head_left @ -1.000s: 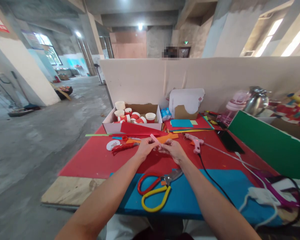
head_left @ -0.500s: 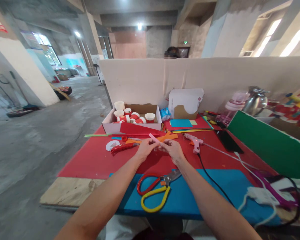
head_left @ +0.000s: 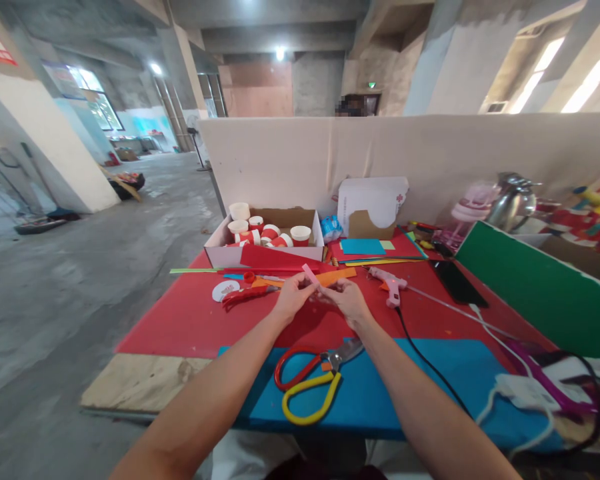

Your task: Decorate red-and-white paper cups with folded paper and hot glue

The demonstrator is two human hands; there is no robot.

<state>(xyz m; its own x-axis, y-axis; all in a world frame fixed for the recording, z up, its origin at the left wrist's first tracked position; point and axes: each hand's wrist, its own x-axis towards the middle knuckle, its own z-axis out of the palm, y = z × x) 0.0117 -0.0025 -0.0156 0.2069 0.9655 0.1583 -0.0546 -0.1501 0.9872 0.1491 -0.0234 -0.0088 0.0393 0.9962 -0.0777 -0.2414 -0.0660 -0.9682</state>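
Over the red sheet (head_left: 190, 320) on the table, my left hand (head_left: 291, 298) and my right hand (head_left: 349, 299) meet. Both pinch a small pink paper strip (head_left: 311, 274), whose free end sticks up and back between them. Big scissors (head_left: 313, 377) with red and yellow handles lie closed on the blue sheet (head_left: 380, 393) just in front of my wrists. A pink glue gun (head_left: 390, 285) rests to the right of my right hand, its black cord trailing toward me.
A cardboard box (head_left: 265, 253) of red and white paper cups stands behind my hands, with coloured paper strips (head_left: 300, 270) before it. A green board (head_left: 540, 293), a phone (head_left: 457, 282), cables and a power strip (head_left: 525, 390) fill the right. Another person is behind the partition (head_left: 430, 160).
The pink strip's free end has tipped slightly upward between my fingers. Both hands stay in the same place.
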